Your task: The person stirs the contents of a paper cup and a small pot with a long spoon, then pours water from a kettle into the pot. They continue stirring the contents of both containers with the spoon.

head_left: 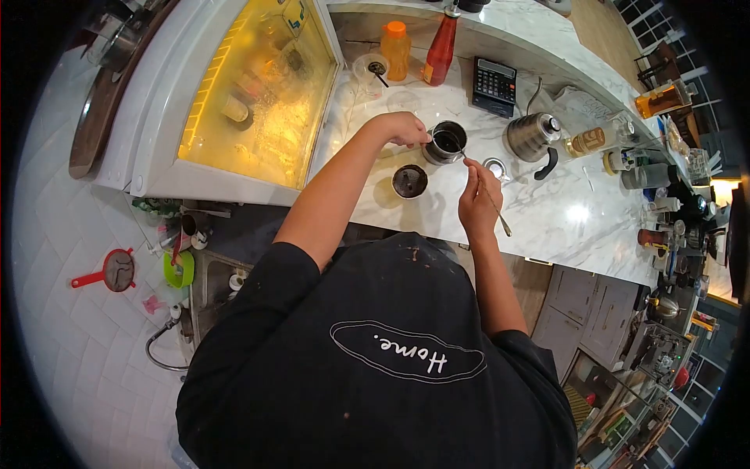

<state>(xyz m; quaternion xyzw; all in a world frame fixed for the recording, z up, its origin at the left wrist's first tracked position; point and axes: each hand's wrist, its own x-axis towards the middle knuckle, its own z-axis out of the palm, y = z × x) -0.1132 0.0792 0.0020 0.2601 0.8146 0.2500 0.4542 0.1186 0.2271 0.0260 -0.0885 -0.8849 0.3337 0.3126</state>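
Observation:
My left hand (402, 129) is closed at the left side of a metal cup (437, 156), its fingertips pinching the cup by the rim or handle. Dark liquid shows inside the cup. In my right hand (476, 202) is a long-handled bar spoon (500, 216); one end reaches to the cup's rim and the other sticks out below my fingers. Just in front of me, a small round container (410, 181) with dark contents stands on the marble counter (547, 219). A small round metal piece (495, 167) lies right of the cup.
A gooseneck kettle (531, 137) stands to the right, near a black calculator (494, 86). Behind are a red bottle (441, 51), an orange bottle (396, 53) and a plastic cup (370, 70). A lit glass-door fridge (328, 102) borders the left. Jars line the far right.

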